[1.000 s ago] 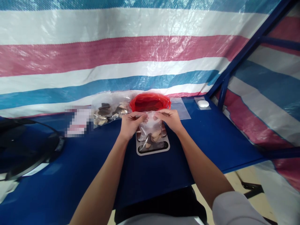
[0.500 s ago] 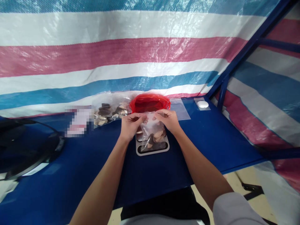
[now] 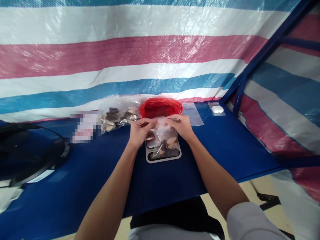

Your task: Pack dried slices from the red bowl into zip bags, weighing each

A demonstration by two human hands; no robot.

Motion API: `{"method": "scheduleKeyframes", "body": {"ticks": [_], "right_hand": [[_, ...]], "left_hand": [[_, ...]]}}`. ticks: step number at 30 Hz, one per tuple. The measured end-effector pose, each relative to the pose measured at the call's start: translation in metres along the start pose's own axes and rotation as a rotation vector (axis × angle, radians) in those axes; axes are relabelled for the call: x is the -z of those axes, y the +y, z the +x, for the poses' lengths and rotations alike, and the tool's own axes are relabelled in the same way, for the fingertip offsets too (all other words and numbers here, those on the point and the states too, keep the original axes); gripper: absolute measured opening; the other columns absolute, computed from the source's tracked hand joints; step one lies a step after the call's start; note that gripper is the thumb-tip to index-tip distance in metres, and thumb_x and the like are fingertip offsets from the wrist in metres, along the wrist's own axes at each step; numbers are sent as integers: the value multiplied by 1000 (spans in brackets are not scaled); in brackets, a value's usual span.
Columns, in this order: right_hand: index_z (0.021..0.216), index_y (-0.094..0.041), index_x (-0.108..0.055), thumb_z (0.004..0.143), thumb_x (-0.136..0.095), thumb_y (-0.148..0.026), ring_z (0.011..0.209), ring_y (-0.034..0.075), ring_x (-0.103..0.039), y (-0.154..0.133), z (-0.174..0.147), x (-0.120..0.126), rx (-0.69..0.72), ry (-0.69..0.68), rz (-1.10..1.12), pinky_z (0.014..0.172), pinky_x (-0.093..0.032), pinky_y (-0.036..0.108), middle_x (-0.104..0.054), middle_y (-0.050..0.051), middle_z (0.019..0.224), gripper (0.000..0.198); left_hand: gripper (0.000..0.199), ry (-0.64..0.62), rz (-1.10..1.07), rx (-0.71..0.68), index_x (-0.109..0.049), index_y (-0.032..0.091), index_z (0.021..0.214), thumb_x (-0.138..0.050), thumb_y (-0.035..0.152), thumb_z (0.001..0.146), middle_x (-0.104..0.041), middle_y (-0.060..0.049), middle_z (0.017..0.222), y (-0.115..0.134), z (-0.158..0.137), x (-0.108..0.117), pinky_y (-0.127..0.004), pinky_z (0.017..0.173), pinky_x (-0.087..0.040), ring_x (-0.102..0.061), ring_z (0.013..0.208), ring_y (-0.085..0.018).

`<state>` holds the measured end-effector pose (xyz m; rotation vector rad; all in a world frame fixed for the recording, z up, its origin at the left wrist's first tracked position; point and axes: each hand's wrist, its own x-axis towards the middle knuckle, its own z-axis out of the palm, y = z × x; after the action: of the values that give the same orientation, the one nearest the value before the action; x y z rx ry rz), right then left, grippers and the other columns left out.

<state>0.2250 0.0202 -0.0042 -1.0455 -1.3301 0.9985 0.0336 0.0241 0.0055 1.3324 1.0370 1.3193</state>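
Note:
Both hands pinch the top edge of a clear plastic bag that hangs over a white digital scale. Several brown and pale slices, perhaps dried mushroom, lie in the bottom of the bag. My left hand grips the bag's left upper corner, and my right hand holds the right one, thumbs close together. Just behind the hands an open red plastic bag stands; its contents are hidden. Most of the scale's platform is covered by the held bag.
Filled clear bags of similar slices lie left of the red bag. Flat empty plastic bags lie to its right. A white rounded case sits farther right. A black object occupies the table's left side, and a striped tarp hangs behind.
The view has shifted slightly. Both hands keep their pinch on the clear bag, which stays over the scale almost unmoved.

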Motion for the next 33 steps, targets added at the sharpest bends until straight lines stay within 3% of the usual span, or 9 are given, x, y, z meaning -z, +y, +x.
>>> {"method": "scheduleKeyframes", "body": {"ticks": [7,18,23,33], "right_hand": [[74,-20,-79,76,-78,-49,67,18,-70,3,3,16,7,-43,19,63,-57,28,-77,3,74,29],[81,-21,-81,77,-77,-48,70,19,-72,6,1,4,-24,-108,2,62,-58,29,-78,3,76,27],[77,-20,-80,78,-76,-51,65,19,-71,8,2,7,-42,-78,-16,56,-55,27,-77,4,74,31],[75,-20,-79,77,-77,-51,66,18,-72,4,5,12,-69,-7,54,54,-55,25,-77,3,73,32]], "left_hand": [[27,27,0,1,-78,17,70,-86,43,67,-74,-4,65,-6,2,3,-28,62,-54,-66,59,-16],[29,-11,58,-6,-80,16,77,-84,44,70,-73,-4,63,2,-1,-2,-27,56,-54,-66,56,-17],[29,2,78,7,-80,16,79,-84,43,70,-75,-5,66,-2,-1,0,-26,56,-53,-66,57,-17],[33,3,-144,144,-75,14,75,-87,44,68,-70,-1,65,-5,1,5,-22,45,-44,-57,51,-11]]}}
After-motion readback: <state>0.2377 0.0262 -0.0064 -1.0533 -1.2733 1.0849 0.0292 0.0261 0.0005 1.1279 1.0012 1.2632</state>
